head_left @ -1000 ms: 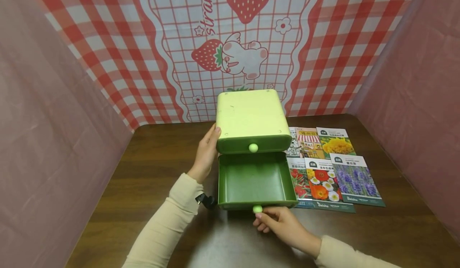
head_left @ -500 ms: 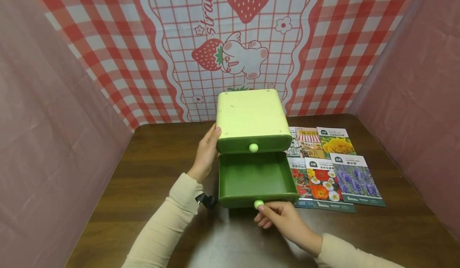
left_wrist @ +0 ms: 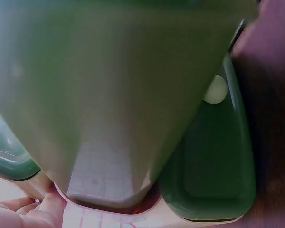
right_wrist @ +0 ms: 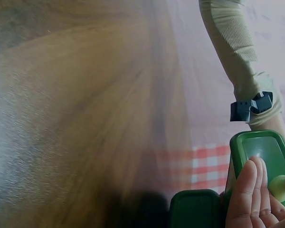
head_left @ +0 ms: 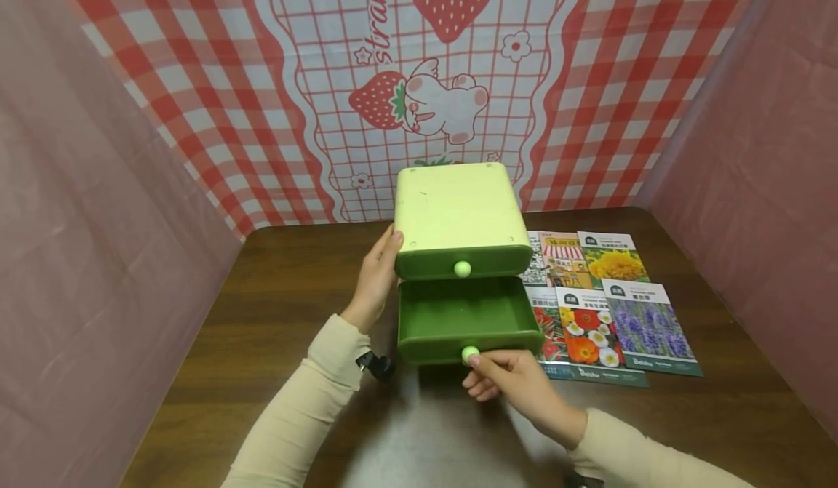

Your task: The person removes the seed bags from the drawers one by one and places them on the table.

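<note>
A small chest of drawers (head_left: pixel 458 204) with a pale yellow casing and green drawer fronts stands in the middle of the table. One drawer (head_left: pixel 468 310) below the top one is partly pulled out, and its visible inside is bare. My right hand (head_left: pixel 513 382) pinches that drawer's round light-green knob (head_left: pixel 470 355) between thumb and forefinger. Against the casing's left side rests my left hand (head_left: pixel 374 277), fingers fairly straight, thumb near the front corner. The left wrist view shows another drawer front with a knob (left_wrist: pixel 215 89) beside the pulled-out drawer.
Several flower seed packets (head_left: pixel 644 324) lie in two rows on the brown wooden table (head_left: pixel 288 313), right of the chest. A strawberry-print checked cloth (head_left: pixel 452 73) hangs behind it, with pink cloth (head_left: pixel 766 146) at both sides.
My right hand has pushed the drawer partway inward, so less of its inside shows. My left hand, the casing and the packets have stayed in place.
</note>
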Demonstrator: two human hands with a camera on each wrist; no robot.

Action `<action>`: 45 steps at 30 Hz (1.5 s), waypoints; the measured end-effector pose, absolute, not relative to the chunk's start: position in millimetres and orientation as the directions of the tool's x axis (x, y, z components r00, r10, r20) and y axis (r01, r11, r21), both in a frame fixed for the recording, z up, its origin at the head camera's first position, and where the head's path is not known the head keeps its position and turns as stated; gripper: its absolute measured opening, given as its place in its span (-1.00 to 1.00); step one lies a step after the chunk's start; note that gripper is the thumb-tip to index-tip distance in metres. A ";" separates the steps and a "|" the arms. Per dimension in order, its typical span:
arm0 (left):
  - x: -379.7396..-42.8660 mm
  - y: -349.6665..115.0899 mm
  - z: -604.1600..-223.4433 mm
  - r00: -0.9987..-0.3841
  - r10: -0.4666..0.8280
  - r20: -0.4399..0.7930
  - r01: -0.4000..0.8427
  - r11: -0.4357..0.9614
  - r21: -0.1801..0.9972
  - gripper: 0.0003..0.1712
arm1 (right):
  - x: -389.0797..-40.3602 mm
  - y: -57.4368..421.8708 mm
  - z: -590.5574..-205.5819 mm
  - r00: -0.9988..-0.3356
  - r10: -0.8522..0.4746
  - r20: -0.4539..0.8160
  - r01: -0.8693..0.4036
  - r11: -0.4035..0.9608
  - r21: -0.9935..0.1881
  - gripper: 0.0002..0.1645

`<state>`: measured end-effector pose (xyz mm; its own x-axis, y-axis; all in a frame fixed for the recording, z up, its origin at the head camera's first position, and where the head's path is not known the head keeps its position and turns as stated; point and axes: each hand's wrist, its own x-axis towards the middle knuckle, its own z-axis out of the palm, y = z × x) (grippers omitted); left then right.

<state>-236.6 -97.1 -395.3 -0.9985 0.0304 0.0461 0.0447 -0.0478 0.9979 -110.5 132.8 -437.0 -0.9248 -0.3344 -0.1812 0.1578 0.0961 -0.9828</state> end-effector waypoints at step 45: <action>-236.1 -96.2 -394.7 -0.999 0.016 0.043 0.043 -0.021 0.999 -0.27 | -196.4 118.7 -450.9 -0.968 -0.222 -0.120 0.115 0.034 -0.993 -0.40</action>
